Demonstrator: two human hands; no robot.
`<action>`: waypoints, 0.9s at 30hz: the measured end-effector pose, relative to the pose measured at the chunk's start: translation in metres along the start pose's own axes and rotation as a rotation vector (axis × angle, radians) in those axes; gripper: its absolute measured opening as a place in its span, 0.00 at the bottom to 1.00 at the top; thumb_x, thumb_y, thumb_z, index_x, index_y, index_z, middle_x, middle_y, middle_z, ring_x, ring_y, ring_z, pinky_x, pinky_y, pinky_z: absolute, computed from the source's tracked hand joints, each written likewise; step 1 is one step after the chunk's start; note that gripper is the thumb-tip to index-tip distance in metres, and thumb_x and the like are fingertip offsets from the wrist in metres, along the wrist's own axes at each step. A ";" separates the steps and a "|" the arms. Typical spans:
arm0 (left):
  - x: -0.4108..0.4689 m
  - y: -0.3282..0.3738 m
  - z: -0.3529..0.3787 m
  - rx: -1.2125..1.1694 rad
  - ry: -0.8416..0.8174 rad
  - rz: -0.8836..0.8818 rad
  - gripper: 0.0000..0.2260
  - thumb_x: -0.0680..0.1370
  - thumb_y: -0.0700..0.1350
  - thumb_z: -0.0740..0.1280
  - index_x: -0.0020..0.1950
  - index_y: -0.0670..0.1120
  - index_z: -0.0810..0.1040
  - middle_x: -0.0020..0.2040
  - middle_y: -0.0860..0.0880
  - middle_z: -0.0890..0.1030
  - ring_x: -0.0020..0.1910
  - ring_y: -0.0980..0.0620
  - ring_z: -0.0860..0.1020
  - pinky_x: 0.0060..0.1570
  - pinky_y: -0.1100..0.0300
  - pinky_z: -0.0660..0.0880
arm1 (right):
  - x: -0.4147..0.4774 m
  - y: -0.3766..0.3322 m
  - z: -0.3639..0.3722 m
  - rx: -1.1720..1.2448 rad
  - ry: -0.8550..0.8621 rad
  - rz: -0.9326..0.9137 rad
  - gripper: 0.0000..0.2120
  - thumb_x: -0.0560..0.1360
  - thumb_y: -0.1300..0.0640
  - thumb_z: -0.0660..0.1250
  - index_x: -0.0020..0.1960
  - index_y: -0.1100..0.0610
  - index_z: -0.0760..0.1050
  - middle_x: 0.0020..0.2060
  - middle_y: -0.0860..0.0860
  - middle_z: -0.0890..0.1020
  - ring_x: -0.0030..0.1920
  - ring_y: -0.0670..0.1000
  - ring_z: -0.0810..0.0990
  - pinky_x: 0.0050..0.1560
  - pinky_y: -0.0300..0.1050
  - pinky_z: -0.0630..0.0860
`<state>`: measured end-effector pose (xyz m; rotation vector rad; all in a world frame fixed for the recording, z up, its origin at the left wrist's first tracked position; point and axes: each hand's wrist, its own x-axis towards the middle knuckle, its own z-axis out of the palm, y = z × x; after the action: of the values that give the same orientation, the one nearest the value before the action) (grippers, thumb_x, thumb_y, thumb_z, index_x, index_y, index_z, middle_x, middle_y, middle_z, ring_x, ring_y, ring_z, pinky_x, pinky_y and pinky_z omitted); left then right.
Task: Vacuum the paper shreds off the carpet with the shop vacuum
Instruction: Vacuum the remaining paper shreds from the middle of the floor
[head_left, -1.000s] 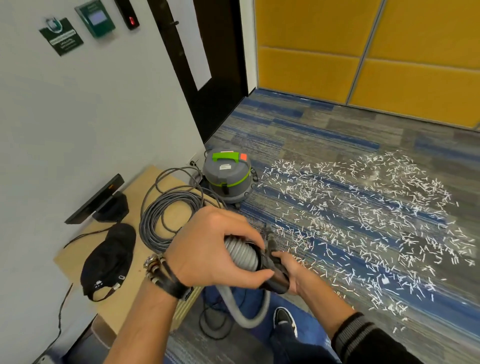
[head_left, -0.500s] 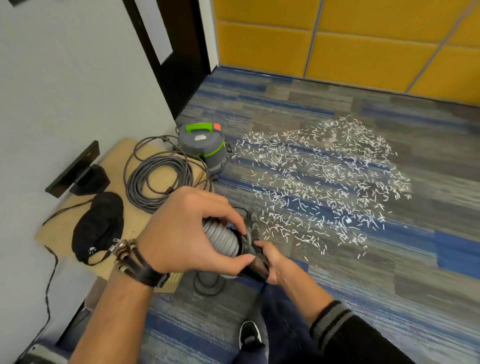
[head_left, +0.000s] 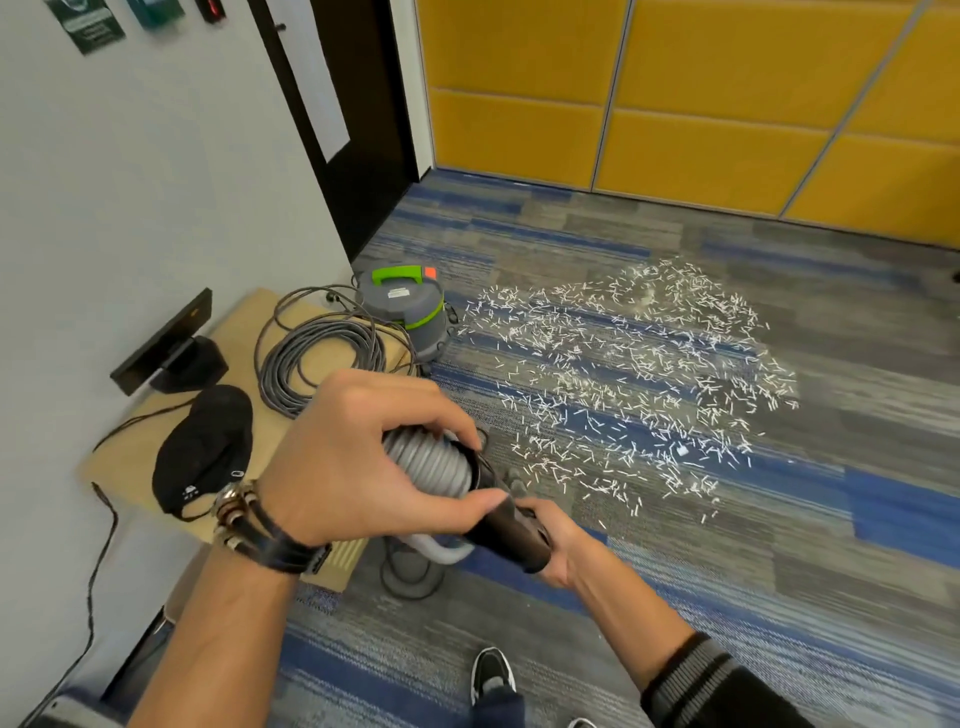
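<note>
A small grey shop vacuum (head_left: 410, 312) with a green handle stands on the carpet by the wall corner. White paper shreds (head_left: 628, 384) lie scattered over the blue and grey carpet to its right. My left hand (head_left: 353, 462) grips the ribbed grey hose (head_left: 431, 462) near its end. My right hand (head_left: 556, 545) holds the black hose cuff (head_left: 511, 535) from below, right where hose and cuff meet. The rest of the hose loops down beneath my hands.
A coil of grey power cable (head_left: 322, 358) lies on a cardboard sheet (head_left: 130, 457) beside a black cap (head_left: 202, 452) and a black stand (head_left: 171, 348). A dark door (head_left: 358, 130) and yellow wall panels (head_left: 701, 104) bound the floor. My shoe (head_left: 491, 670) is below.
The view has shifted between frames, so vacuum and shreds sit differently in the picture. Both hands keep the same hold on the hose and cuff.
</note>
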<state>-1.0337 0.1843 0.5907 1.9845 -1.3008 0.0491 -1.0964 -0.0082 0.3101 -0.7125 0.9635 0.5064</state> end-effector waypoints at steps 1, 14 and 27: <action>0.001 0.003 0.004 0.012 -0.001 -0.001 0.14 0.67 0.55 0.83 0.43 0.48 0.87 0.39 0.58 0.84 0.38 0.60 0.82 0.40 0.61 0.79 | 0.004 -0.003 -0.002 0.000 0.008 -0.023 0.11 0.81 0.55 0.58 0.55 0.62 0.72 0.38 0.60 0.79 0.31 0.57 0.80 0.28 0.46 0.78; 0.004 0.045 0.074 -0.026 -0.220 0.036 0.12 0.64 0.55 0.82 0.42 0.53 0.86 0.38 0.62 0.80 0.37 0.63 0.78 0.38 0.60 0.77 | 0.004 0.034 -0.066 0.036 0.122 0.041 0.18 0.80 0.47 0.59 0.59 0.59 0.77 0.56 0.60 0.79 0.47 0.60 0.80 0.63 0.59 0.73; 0.000 0.084 0.078 -0.062 -0.212 0.019 0.12 0.65 0.53 0.83 0.42 0.51 0.86 0.38 0.60 0.82 0.37 0.57 0.80 0.39 0.58 0.78 | -0.017 0.055 -0.097 0.078 0.077 0.039 0.14 0.80 0.52 0.60 0.55 0.62 0.76 0.43 0.61 0.82 0.43 0.60 0.81 0.49 0.55 0.80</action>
<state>-1.1278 0.1205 0.5821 1.9660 -1.4360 -0.1948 -1.1961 -0.0444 0.2707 -0.6480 1.0648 0.4754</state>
